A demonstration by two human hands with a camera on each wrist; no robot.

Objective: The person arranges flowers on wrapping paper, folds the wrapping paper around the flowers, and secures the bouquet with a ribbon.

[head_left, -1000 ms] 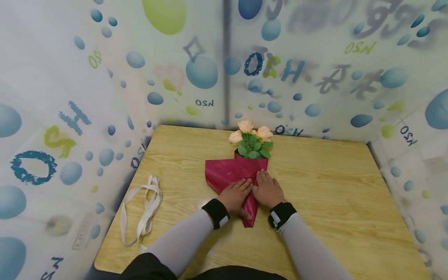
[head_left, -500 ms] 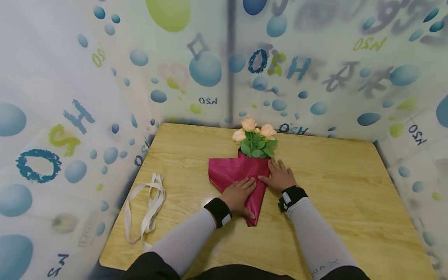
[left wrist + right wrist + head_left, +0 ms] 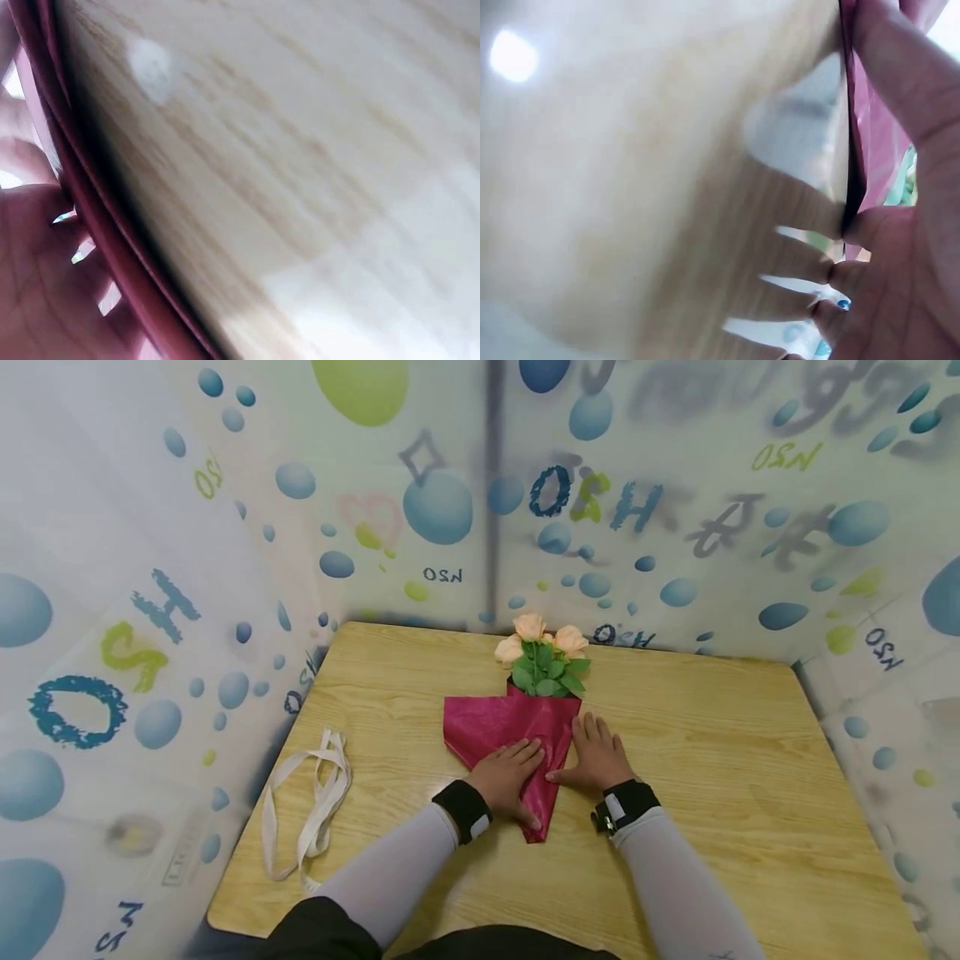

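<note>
The red wrapping paper lies on the table beneath the flat left hand. The right hand touches its right edge — fingers spread, gripping nothing — with the roses beyond both.

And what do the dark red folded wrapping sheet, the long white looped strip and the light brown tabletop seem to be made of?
Wrapping sheet: perhaps plastic film or coated paper, slightly glossy; creases catch soft highlights.
Strip: probably matt woven fabric; it lies in limp, flat loops.
Tabletop: wood or wood-look laminate, smooth, somewhat shiny; grain lines and reflections show.
</note>
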